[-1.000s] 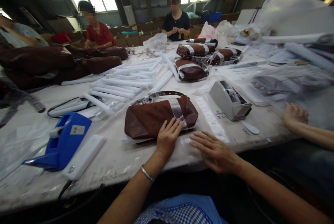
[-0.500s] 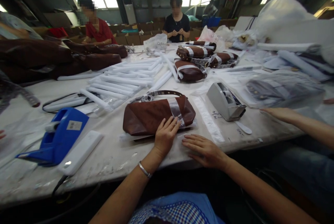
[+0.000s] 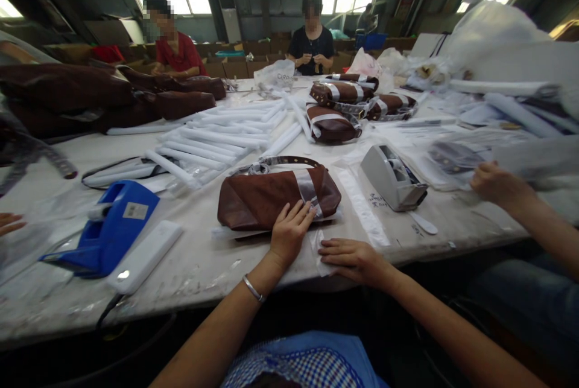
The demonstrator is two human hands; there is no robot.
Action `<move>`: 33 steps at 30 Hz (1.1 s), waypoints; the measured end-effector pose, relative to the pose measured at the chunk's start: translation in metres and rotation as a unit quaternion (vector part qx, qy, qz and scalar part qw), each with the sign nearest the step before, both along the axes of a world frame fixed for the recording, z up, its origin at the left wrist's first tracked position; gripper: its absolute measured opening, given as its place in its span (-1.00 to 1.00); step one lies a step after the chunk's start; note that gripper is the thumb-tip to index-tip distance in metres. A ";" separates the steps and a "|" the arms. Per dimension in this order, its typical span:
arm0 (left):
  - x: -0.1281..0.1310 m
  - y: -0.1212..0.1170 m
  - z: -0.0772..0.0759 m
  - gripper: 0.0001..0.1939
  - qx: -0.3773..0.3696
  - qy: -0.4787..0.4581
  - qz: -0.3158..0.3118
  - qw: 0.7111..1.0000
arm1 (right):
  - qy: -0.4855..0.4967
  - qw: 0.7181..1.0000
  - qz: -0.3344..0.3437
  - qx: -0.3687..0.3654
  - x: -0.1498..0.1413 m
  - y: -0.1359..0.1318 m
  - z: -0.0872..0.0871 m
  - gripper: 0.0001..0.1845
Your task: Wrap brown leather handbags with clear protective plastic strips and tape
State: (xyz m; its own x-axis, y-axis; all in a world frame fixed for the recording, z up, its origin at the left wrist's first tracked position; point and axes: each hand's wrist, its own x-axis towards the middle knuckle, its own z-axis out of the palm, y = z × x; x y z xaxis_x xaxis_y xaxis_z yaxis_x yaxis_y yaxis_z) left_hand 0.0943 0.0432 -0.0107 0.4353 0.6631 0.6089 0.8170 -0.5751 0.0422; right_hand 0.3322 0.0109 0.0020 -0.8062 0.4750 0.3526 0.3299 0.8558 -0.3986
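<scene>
A brown handbag [image 3: 253, 201] lies on the table in front of me, with a band of shiny wrap [image 3: 308, 192] around its right part. Its studded strap [image 3: 289, 160], partly in clear film, runs along the top. My left hand [image 3: 292, 228] rests flat on the bag's lower front, over the end of the band, fingers stretched out. Just right of it, my right hand [image 3: 353, 260] lies with fingers extended at the table's front edge. Its fingertips touch a small clear plastic piece [image 3: 322, 252] on the tabletop, clear of the bag.
A blue tape dispenser [image 3: 115, 228] and a white box with a cord [image 3: 145, 257] stand at left. To the right is a grey tape dispenser [image 3: 391, 180]. White rolls [image 3: 212, 143] and wrapped bags [image 3: 335, 122] lie behind. A co-worker's hand [image 3: 500, 183] holds plastic at right.
The view has shifted slightly. My left hand stays on the bag; my right hand has flattened lower, beside a now visible clear piece. The co-worker's hand at right has closed on plastic and lifted it.
</scene>
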 end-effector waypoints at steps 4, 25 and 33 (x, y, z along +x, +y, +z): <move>0.000 0.000 -0.001 -0.60 -0.004 0.002 0.002 1.000 | 0.021 0.999 -0.026 0.029 -0.007 0.005 0.002 -0.66; 0.001 -0.007 0.007 -0.64 0.003 0.014 0.007 1.000 | 0.132 0.985 -0.081 0.081 -0.018 0.008 0.019 -0.60; 0.002 -0.006 0.006 -0.76 0.033 -0.021 -0.013 0.999 | 0.158 0.969 -0.188 0.011 -0.032 0.048 0.051 -0.75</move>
State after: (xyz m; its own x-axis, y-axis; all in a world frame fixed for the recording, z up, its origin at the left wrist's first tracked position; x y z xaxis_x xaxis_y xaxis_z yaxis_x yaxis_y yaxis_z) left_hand 0.0965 0.0369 -0.0046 0.4245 0.6092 0.6698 0.8000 -0.5988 0.0377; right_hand 0.2999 0.0584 0.0534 -0.4287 0.7038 0.5664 0.4842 0.7083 -0.5137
